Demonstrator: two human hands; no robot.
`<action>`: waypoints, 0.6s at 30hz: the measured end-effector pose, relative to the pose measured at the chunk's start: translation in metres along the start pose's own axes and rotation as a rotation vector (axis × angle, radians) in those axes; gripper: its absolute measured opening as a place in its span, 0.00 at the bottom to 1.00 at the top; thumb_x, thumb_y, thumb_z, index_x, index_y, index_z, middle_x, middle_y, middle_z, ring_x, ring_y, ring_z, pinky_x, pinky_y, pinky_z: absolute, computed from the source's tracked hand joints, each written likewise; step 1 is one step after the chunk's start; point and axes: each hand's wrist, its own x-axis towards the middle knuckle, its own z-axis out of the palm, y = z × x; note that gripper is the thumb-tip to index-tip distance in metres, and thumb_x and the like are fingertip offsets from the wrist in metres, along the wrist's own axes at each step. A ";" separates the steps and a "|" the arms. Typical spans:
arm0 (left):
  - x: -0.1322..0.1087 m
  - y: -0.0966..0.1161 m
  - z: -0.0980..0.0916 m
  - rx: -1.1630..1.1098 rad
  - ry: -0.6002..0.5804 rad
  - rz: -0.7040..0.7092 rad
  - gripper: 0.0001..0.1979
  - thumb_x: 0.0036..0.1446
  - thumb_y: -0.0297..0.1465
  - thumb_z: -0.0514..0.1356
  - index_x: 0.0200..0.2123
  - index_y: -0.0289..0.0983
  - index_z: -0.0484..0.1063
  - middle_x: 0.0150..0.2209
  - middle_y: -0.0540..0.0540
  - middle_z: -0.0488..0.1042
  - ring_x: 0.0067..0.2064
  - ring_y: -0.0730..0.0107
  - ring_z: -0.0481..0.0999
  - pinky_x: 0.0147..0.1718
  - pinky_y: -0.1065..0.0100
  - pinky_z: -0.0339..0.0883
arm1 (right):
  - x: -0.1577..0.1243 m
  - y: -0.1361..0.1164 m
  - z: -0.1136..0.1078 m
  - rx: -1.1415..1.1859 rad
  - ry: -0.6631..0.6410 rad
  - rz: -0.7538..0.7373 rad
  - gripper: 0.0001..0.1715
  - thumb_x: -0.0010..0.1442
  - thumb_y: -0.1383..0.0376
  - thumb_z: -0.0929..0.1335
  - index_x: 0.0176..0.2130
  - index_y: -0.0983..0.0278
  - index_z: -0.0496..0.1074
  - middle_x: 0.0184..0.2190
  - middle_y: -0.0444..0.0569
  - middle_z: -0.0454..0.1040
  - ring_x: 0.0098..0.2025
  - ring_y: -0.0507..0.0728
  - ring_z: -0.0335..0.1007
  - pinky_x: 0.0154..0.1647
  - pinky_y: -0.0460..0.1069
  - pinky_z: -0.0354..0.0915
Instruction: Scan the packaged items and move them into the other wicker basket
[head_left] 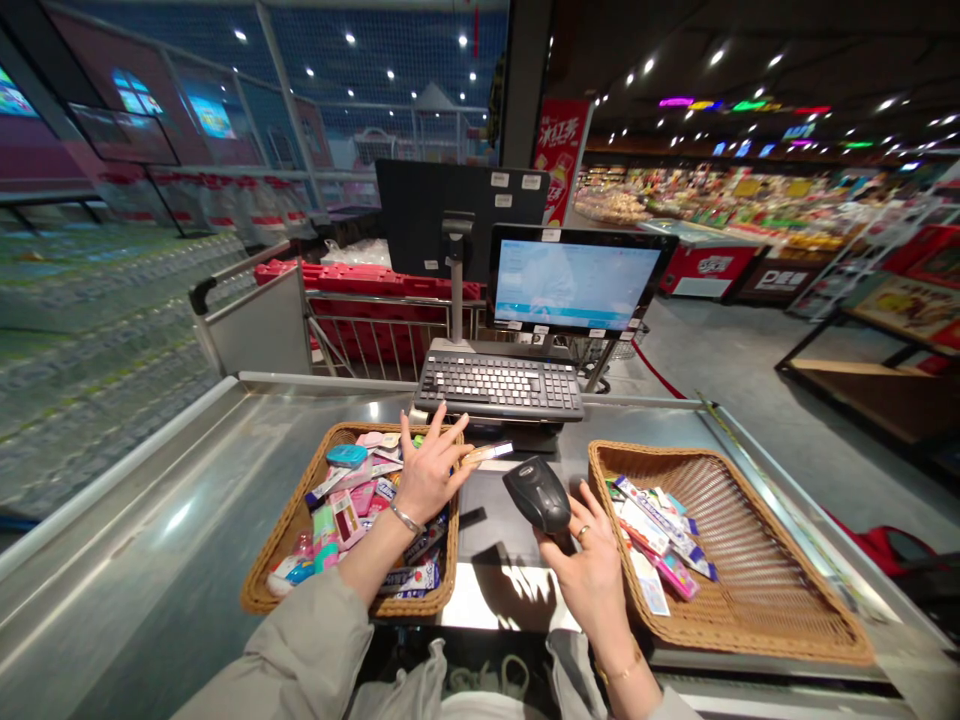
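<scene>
My left hand [430, 467] hovers over the left wicker basket [279, 560], pinching a small slim packet [487, 453] between thumb and forefinger while the other fingers spread. That basket is full of several small colourful packaged items [352, 500]. My right hand [592, 570] is closed round the handle of a black handheld barcode scanner [538, 494], its head pointing toward the packet. The right wicker basket [750, 590] holds several packets [660, 545] along its left side.
A keyboard [499, 385] and a lit touchscreen [577, 282] stand behind the baskets on the steel checkout counter [187, 530]. A second monitor's back [457, 215] and a red trolley [360, 280] are beyond. Shop aisles lie to the right.
</scene>
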 end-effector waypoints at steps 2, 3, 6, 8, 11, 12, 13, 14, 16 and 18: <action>0.000 0.000 0.001 -0.003 0.005 0.003 0.08 0.61 0.36 0.59 0.39 0.42 0.77 0.59 0.45 0.70 0.67 0.46 0.56 0.62 0.27 0.27 | 0.000 0.001 0.000 -0.006 0.003 -0.011 0.19 0.51 0.64 0.69 0.45 0.57 0.78 0.52 0.48 0.75 0.65 0.67 0.55 0.64 0.68 0.54; 0.000 0.000 0.002 -0.004 0.007 0.004 0.08 0.61 0.36 0.59 0.39 0.42 0.77 0.59 0.45 0.70 0.67 0.46 0.56 0.62 0.28 0.27 | 0.000 0.001 0.000 -0.010 0.003 -0.015 0.19 0.51 0.65 0.69 0.45 0.57 0.78 0.52 0.48 0.75 0.65 0.66 0.55 0.64 0.68 0.54; 0.001 0.001 0.002 -0.005 0.012 0.007 0.07 0.60 0.36 0.60 0.39 0.43 0.77 0.59 0.46 0.71 0.67 0.47 0.56 0.62 0.28 0.27 | 0.000 0.002 -0.001 -0.022 0.007 -0.016 0.19 0.51 0.65 0.69 0.45 0.57 0.78 0.52 0.48 0.75 0.65 0.66 0.55 0.64 0.68 0.54; 0.003 0.003 0.003 -0.007 0.014 0.009 0.07 0.60 0.36 0.60 0.39 0.43 0.77 0.59 0.45 0.71 0.67 0.47 0.57 0.62 0.28 0.27 | 0.000 0.002 -0.003 -0.024 0.009 -0.012 0.19 0.51 0.65 0.70 0.45 0.57 0.78 0.52 0.49 0.75 0.65 0.66 0.55 0.65 0.67 0.53; 0.007 0.007 0.004 -0.016 0.017 0.020 0.07 0.60 0.35 0.60 0.38 0.42 0.77 0.59 0.45 0.71 0.67 0.46 0.58 0.62 0.28 0.28 | -0.001 0.004 -0.006 -0.026 0.010 -0.007 0.18 0.52 0.64 0.70 0.44 0.58 0.78 0.52 0.49 0.75 0.66 0.66 0.54 0.65 0.66 0.53; 0.008 0.008 0.004 -0.022 0.019 0.025 0.07 0.60 0.35 0.60 0.38 0.42 0.77 0.59 0.45 0.71 0.67 0.46 0.58 0.62 0.28 0.28 | -0.001 0.005 -0.007 -0.023 0.013 -0.002 0.18 0.52 0.64 0.70 0.44 0.58 0.78 0.52 0.49 0.75 0.66 0.65 0.53 0.65 0.66 0.52; 0.010 0.010 0.006 -0.028 0.021 0.029 0.07 0.60 0.36 0.60 0.38 0.42 0.77 0.59 0.44 0.71 0.67 0.46 0.58 0.62 0.27 0.28 | -0.001 0.006 -0.009 -0.020 0.016 0.004 0.18 0.52 0.63 0.70 0.45 0.58 0.78 0.52 0.49 0.75 0.66 0.65 0.53 0.66 0.66 0.52; 0.012 0.011 0.007 -0.034 0.020 0.035 0.07 0.60 0.36 0.60 0.39 0.42 0.77 0.59 0.44 0.71 0.67 0.46 0.58 0.62 0.27 0.28 | -0.002 0.007 -0.010 -0.015 0.019 0.013 0.18 0.52 0.63 0.70 0.45 0.58 0.78 0.53 0.49 0.74 0.66 0.65 0.52 0.66 0.66 0.51; 0.016 0.015 0.011 -0.046 0.021 0.048 0.08 0.60 0.36 0.60 0.39 0.43 0.77 0.59 0.45 0.71 0.67 0.46 0.57 0.62 0.28 0.28 | -0.003 0.010 -0.014 -0.017 0.029 0.027 0.19 0.52 0.63 0.70 0.45 0.59 0.78 0.53 0.49 0.74 0.66 0.65 0.52 0.66 0.67 0.50; 0.020 0.019 0.016 -0.059 0.023 0.064 0.08 0.60 0.36 0.60 0.40 0.43 0.77 0.59 0.45 0.71 0.67 0.46 0.57 0.62 0.28 0.28 | -0.004 0.013 -0.018 -0.013 0.051 0.047 0.19 0.52 0.62 0.70 0.45 0.59 0.78 0.54 0.50 0.74 0.67 0.66 0.51 0.66 0.67 0.50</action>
